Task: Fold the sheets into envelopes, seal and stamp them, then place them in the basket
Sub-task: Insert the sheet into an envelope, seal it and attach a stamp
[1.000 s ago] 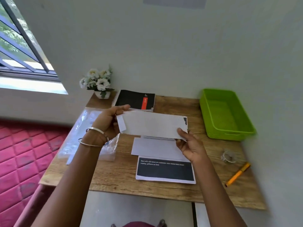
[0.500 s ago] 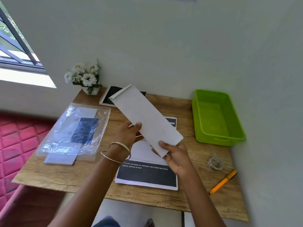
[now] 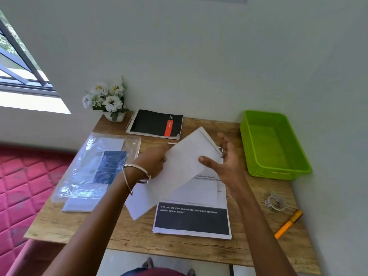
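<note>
The wooden table (image 3: 139, 236) is the largest thing here, a grainy brown plank top set against a pale wall, with a red quilted mattress (image 3: 22, 186) beyond its 9 o'clock edge. At 2 o'clock on the table sits the basket (image 3: 298, 166), a bright green plastic tray with slotted walls, nothing showing inside it. At 9 o'clock lies a clear plastic sleeve (image 3: 83, 172), crinkled and glossy, with white and dark blue papers inside. In the middle, toward 6 o'clock, lies a stack of printed sheets (image 3: 191, 222), white with a black band carrying white text; the envelope and both forearms cover its upper part. At 12 o'clock is a black spiral notebook (image 3: 155, 123) with a red strip, and at 11 o'clock a small white pot of white flowers (image 3: 106, 100). At 4 o'clock lie an orange pen (image 3: 288, 224) and, just above it, a small roll of clear tape (image 3: 275, 202).

The envelope (image 3: 179, 172), long, white and flat, is held above the sheets, tilted from 7 o'clock up to 1 o'clock, its flap end near the notebook. The left hand (image 3: 153, 162), two thin metal bangles (image 3: 135, 176) on its wrist, grips the envelope's left edge; its fingers are mostly behind the paper. The right hand (image 3: 229, 162) cups the upper right end, thumb pressed on the face and fingers spread apart behind the edge
</note>
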